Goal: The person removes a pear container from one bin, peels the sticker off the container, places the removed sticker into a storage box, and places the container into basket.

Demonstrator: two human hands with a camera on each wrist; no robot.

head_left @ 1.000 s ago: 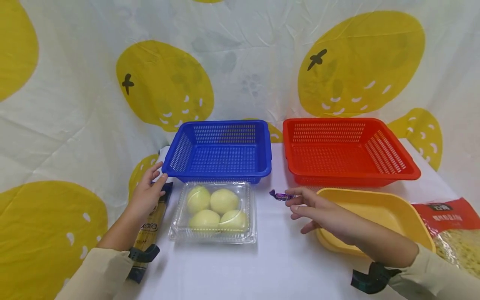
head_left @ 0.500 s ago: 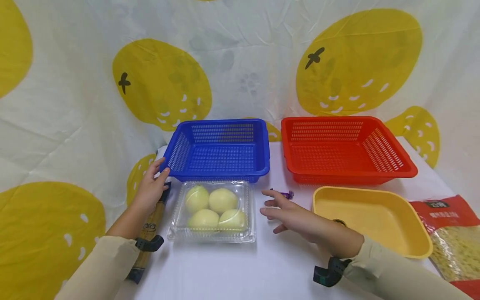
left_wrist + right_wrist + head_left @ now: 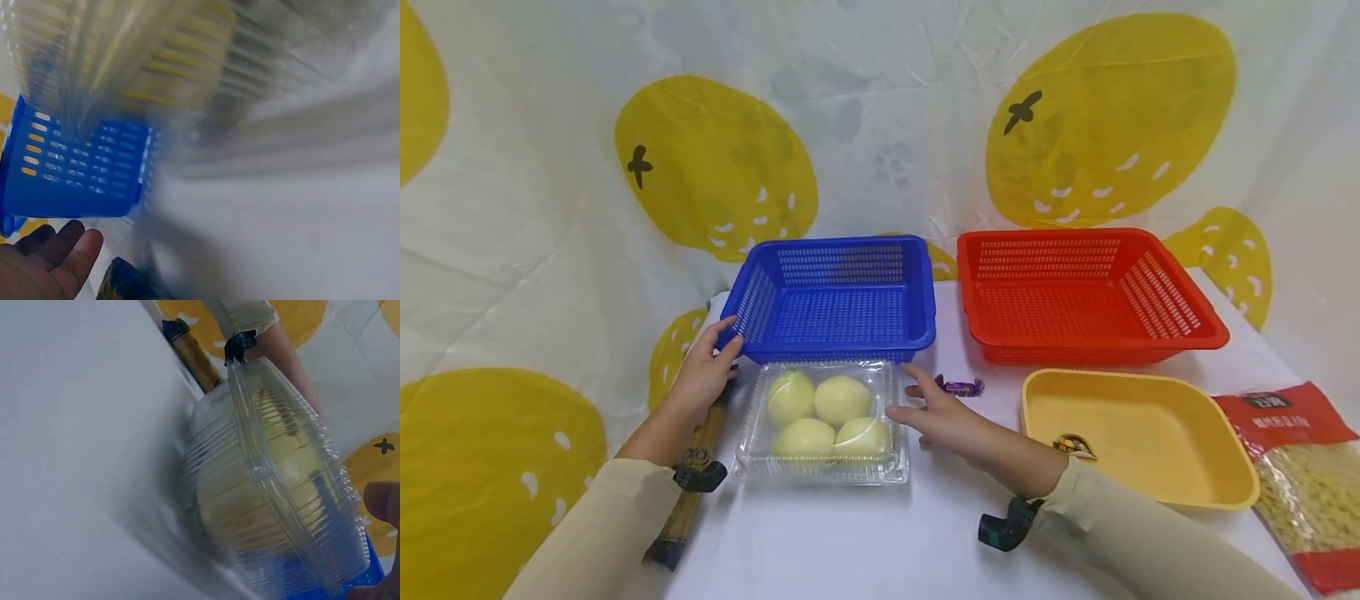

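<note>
A clear plastic clamshell box point(image 3: 820, 473) with several pale yellow-green round fruits inside sits in the middle of the table. My right hand point(image 3: 943, 421) is at its right side, fingers spread and holding nothing; the right wrist view shows the fingertips close to the box point(image 3: 281, 481), contact unclear. By the front left corner of the blue basket point(image 3: 835, 346) is my left hand point(image 3: 703, 375), its fingers loosely extended and nothing in them. Whether it touches the basket, I cannot tell. A small purple wrapped candy point(image 3: 961, 387) lies just beyond my right hand.
A red basket point(image 3: 1097, 343) stands at the back right. In front of it is a yellow tray point(image 3: 1150, 381) holding a small dark-and-gold item point(image 3: 1075, 446). A pasta bag point(image 3: 1292, 492) lies at far right. Under my left forearm is a long narrow packet point(image 3: 698, 454).
My right hand has moved left from beside the candy to the clamshell box's right side, uncovering the candy and the item in the yellow tray. The left hand has shifted only slightly.
</note>
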